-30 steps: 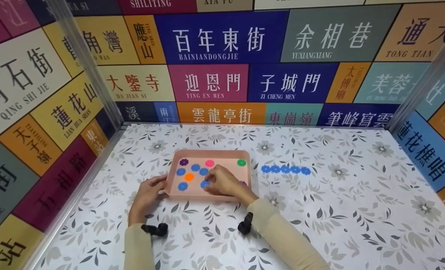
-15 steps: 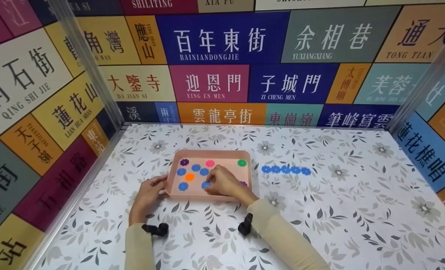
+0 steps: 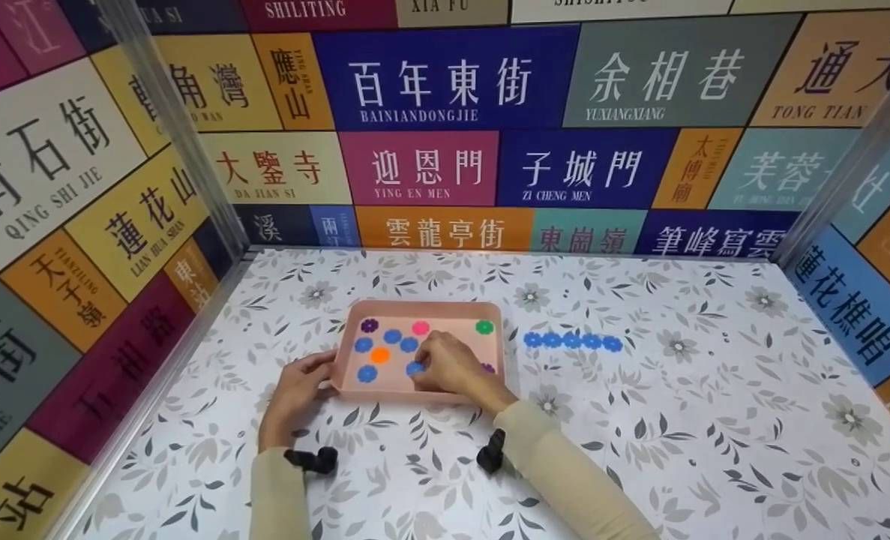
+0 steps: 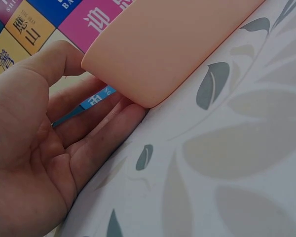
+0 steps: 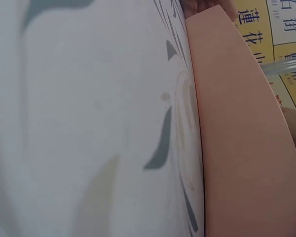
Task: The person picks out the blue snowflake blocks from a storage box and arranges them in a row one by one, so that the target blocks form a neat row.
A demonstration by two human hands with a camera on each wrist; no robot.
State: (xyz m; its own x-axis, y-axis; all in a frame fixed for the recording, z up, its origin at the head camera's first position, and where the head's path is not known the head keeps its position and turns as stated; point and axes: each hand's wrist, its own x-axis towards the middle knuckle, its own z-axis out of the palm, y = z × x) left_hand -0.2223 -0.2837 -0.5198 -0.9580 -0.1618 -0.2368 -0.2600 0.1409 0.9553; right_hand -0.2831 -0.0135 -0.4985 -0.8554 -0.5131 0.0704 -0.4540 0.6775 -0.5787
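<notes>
In the head view, my right hand [image 3: 448,364] reaches over the front rim of a pink tray [image 3: 349,390]. Its bent fingers pinch a blue flower-shaped disc [image 3: 415,368] low inside the tray; the fingertips are partly hidden. My left hand [image 3: 295,394] holds the tray's left side. In the left wrist view, the thumb of the left hand [image 4: 44,128] meets the rim, while the other fingers lie against the wall near the table, tips hidden. From the right wrist only the tray's outer wall [image 5: 241,128] shows large, with the right hand mostly out of sight.
Loose in the tray lie more blue discs [image 3: 391,337], an orange disc [image 3: 379,355], a pink disc [image 3: 421,328], a green disc [image 3: 484,327] and purple ones. Right of the tray, a row of several blue discs [image 3: 572,340] lies on the floral tabletop [image 3: 684,420].
The right hand and the blue disc in its fingers have shifted very slightly to the right. The left hand and the tray have stayed in place.
</notes>
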